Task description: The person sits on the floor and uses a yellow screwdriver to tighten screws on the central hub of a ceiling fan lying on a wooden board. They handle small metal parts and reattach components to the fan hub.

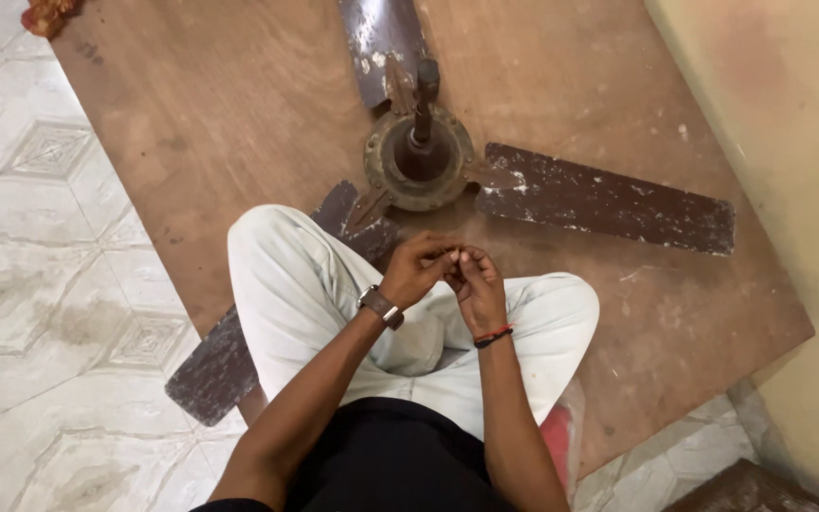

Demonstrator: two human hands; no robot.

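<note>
— Sitting cross-legged on the wooden board (239,123), the person has both hands up in front of the knees. What could go wrong?

— Start on the left. The left hand (416,268), the one with the watch (381,307), is curled, its fingertips pinched onto something very small. The little thing sits between the two hands, just above the legs. It is too tiny to tell what it is. If the pinch slips, I think it could drop.

— Where would it go?

— Maybe into the lap, in the folds of the light trousers (296,284). Or it could bounce onto the board and roll under a fan blade (604,197). A small part is hard to find there.

— And the right hand?

— The right hand (476,284), the one with the red and black wrist bands (493,336), is curled too. Its fingertips meet the left ones at the same spot. I cannot tell which hand really has hold of the bit.

— How are the arms?

— Both are bent at the elbow, and the wrists lean toward each other. The hands float in the air with nothing under them. That may make them shaky.

— Anything else near?

— The old fan's round middle (419,156) lies on the board just past the hands, with its rod (425,100) sticking up. The blades look rusty and rough. A hand could get scratched on an edge, I think.
</note>
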